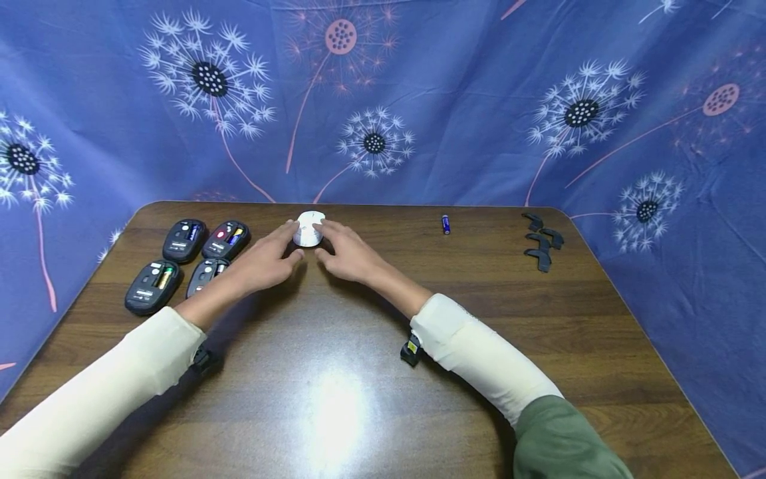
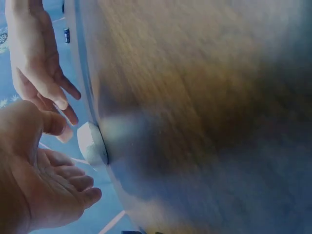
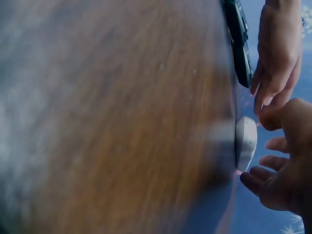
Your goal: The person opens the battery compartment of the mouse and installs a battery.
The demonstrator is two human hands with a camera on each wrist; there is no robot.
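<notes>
A white, domed, mouse-shaped thing point(image 1: 308, 229) lies near the table's far edge; its pale rounded side point(image 2: 90, 142) also shows in the left wrist view. My left hand point(image 1: 267, 261) reaches to its left side with fingers extended and relaxed. From the right, my right hand point(image 1: 350, 254) reaches to it in much the same way, fingertips overlapping its edge in the head view. Both thumbs point inward on the near side, a small gap between them. Neither hand is curled round the white thing.
Several dark computer mice point(image 1: 152, 287) lie underside up at the left, battery compartments uncovered. A small blue battery point(image 1: 445, 225) stands toward the back right. Beyond it sit several black curved pieces point(image 1: 540, 258). A patterned blue cloth point(image 1: 419, 100) hangs behind the wooden table point(image 1: 479, 279).
</notes>
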